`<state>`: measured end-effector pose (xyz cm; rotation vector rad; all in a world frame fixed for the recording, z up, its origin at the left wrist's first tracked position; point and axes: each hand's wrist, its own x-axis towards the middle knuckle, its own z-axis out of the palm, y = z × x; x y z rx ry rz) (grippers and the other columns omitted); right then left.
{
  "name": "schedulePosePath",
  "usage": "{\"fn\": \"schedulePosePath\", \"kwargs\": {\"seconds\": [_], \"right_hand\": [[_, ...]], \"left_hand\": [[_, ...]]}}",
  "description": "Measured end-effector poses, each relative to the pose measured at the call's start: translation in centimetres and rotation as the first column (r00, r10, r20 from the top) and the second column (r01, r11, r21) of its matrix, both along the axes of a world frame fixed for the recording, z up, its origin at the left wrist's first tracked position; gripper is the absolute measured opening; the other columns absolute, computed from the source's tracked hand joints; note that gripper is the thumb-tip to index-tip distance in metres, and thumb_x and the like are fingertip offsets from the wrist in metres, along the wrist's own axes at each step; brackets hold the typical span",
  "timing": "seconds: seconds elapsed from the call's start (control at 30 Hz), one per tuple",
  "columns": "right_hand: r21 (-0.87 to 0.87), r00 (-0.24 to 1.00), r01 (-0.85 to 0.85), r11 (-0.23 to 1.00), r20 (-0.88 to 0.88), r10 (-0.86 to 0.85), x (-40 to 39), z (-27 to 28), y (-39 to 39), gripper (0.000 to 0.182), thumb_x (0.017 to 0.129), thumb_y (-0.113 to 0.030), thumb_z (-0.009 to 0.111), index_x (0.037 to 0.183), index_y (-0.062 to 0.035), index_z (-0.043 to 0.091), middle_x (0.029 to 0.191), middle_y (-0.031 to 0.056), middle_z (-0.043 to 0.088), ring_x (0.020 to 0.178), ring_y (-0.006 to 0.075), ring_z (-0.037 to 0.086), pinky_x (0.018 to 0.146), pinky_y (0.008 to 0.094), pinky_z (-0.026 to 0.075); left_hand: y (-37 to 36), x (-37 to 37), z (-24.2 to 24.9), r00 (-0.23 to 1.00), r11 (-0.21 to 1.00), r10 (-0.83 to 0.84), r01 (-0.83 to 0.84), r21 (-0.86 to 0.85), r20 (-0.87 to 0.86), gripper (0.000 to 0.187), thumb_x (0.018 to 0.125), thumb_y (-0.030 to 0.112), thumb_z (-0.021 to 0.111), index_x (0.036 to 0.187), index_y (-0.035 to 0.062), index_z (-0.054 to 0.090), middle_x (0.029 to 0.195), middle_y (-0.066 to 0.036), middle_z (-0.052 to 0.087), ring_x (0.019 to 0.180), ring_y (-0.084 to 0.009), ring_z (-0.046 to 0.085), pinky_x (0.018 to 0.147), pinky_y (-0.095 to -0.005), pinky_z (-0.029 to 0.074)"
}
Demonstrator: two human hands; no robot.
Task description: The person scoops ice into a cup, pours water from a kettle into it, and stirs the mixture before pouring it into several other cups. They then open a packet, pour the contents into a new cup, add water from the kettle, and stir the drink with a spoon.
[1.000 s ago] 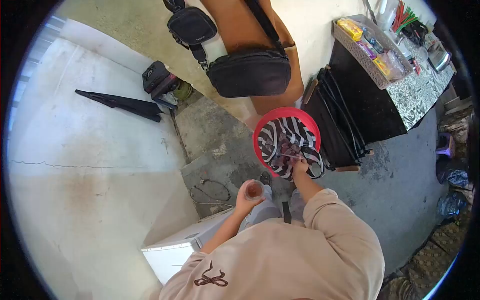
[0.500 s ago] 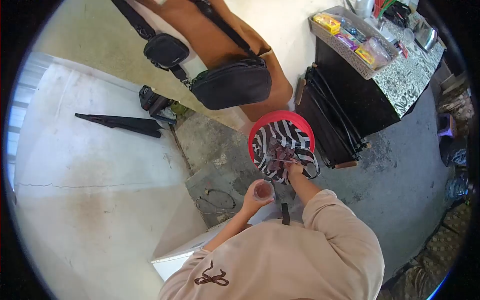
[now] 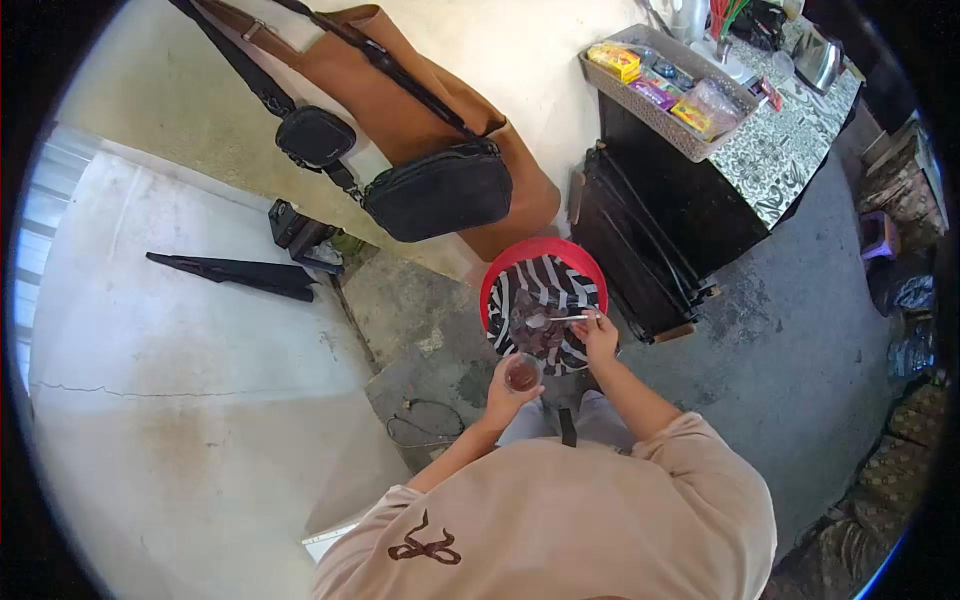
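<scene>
My left hand (image 3: 503, 388) is wrapped round a clear cup (image 3: 522, 373) with reddish-brown contents, held at the near edge of a round red-rimmed stool or tub (image 3: 601, 276). A black-and-white striped cloth (image 3: 575, 290) covers its middle. Dark reddish pieces (image 3: 537, 325), seemingly in a clear bag, lie on the cloth. My right hand (image 3: 598, 335) pinches the handle of a spoon (image 3: 570, 318), whose bowl end points left over the pieces. What the spoon carries is too small to tell.
Black bags (image 3: 440, 190) hang on the wall beyond. A folded black frame (image 3: 640, 250) leans against a dark cabinet, which bears a grey basket (image 3: 668, 108) of packets and a kettle (image 3: 817, 60). A cable (image 3: 425, 420) lies on the floor at left.
My right hand has lifted back from the pieces, and the spoon now shows clearly. The cup in my left hand sits closer to the red rim. The camera view has shifted.
</scene>
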<state>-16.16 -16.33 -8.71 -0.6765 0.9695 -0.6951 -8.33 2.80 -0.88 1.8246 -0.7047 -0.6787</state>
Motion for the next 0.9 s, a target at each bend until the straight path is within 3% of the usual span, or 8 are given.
{"fn": "schedulePosePath", "kwargs": {"seconds": [0.23,0.27,0.33,0.43,0.63,0.67,0.8,0.9], "right_hand": [[-0.231,0.975,-0.155,0.961,0.120,0.186,-4.2,12.8,-0.9,0.020,0.093,-0.014,0.046,0.099,0.0024,0.056,0.092,0.0107,0.061,0.083,0.0179,0.062,0.073,0.0273,0.052],[-0.307,0.968,-0.185,0.934,0.106,0.226,-4.5,13.4,-0.3,0.019,0.093,-0.012,0.046,0.098,0.0026,0.057,0.090,0.0103,0.061,0.082,0.0173,0.062,0.073,0.0269,0.052],[-0.505,0.950,-0.239,0.829,0.054,0.307,-5.4,14.8,0.7,0.017,0.091,-0.007,0.046,0.096,0.0029,0.059,0.089,0.0093,0.062,0.082,0.0164,0.062,0.072,0.0270,0.051],[-0.742,0.959,-0.235,0.628,-0.071,0.275,-5.9,14.0,1.0,0.014,0.089,-0.004,0.048,0.094,0.0011,0.060,0.088,0.0095,0.063,0.082,0.0168,0.062,0.071,0.0279,0.050],[-0.834,0.894,-0.448,0.321,-0.413,0.176,-3.4,8.4,-0.8,0.017,0.078,0.003,0.054,0.093,-0.0025,0.061,0.088,0.0151,0.062,0.082,0.0300,0.061,0.072,0.0325,0.049],[-0.849,0.870,-0.490,0.196,-0.462,0.174,-3.0,5.6,-1.0,0.021,0.075,0.003,0.054,0.093,-0.0036,0.061,0.091,0.0162,0.062,0.086,0.0337,0.059,0.076,0.0363,0.048],[-0.853,0.865,-0.492,0.176,-0.456,0.208,-1.2,-0.3,-1.1,0.019,0.077,0.001,0.052,0.092,-0.0060,0.062,0.089,0.0159,0.063,0.087,0.0347,0.059,0.076,0.0399,0.047],[-0.794,0.898,-0.424,0.435,-0.430,0.090,-0.1,-5.9,-0.4,0.018,0.077,0.000,0.052,0.092,-0.0057,0.062,0.083,0.0163,0.063,0.082,0.0365,0.060,0.073,0.0399,0.048]], "left_hand": [[-2.6,-0.5,-1.7,0.984,0.983,-0.031,-0.002,-0.184,-0.177,0.083,0.062,0.017,0.082,0.126,-0.0010,0.033,0.119,-0.011,0.045,0.111,-0.0205,0.046,0.095,-0.0322,0.037],[-2.4,-0.3,-3.8,1.000,0.996,-0.004,0.004,-0.088,0.001,0.084,0.062,0.019,0.082,0.126,-0.0013,0.032,0.119,-0.011,0.045,0.111,-0.0204,0.046,0.094,-0.0316,0.037],[-3.0,-0.9,-2.8,0.998,0.997,0.053,-0.054,-0.051,-0.020,0.083,0.062,0.019,0.082,0.125,-0.0011,0.032,0.118,-0.011,0.046,0.110,-0.0201,0.047,0.094,-0.0314,0.038],[-3.3,-1.1,-1.2,0.995,0.994,0.071,-0.076,-0.081,-0.065,0.080,0.063,0.020,0.082,0.124,-0.0009,0.035,0.116,-0.010,0.048,0.109,-0.0200,0.048,0.094,-0.0319,0.038],[-0.1,-1.3,-0.5,0.984,0.978,0.154,-0.164,-0.127,-0.085,0.076,0.061,0.018,0.082,0.122,0.0010,0.041,0.117,-0.010,0.048,0.108,-0.0202,0.048,0.093,-0.0320,0.039],[0.7,-1.1,-0.3,0.984,0.979,0.157,-0.166,-0.120,-0.078,0.074,0.061,0.016,0.082,0.121,0.0008,0.042,0.118,-0.010,0.047,0.109,-0.0206,0.048,0.093,-0.0321,0.039],[2.4,-0.4,0.9,0.980,0.981,0.179,-0.185,-0.062,-0.085,0.073,0.059,0.015,0.082,0.119,-0.0004,0.044,0.120,-0.011,0.045,0.109,-0.0209,0.048,0.093,-0.0320,0.039],[3.2,-0.1,0.7,0.980,0.978,0.199,-0.197,-0.066,0.017,0.074,0.058,0.014,0.082,0.119,-0.0008,0.043,0.119,-0.011,0.045,0.109,-0.0207,0.048,0.093,-0.0319,0.040]]}}
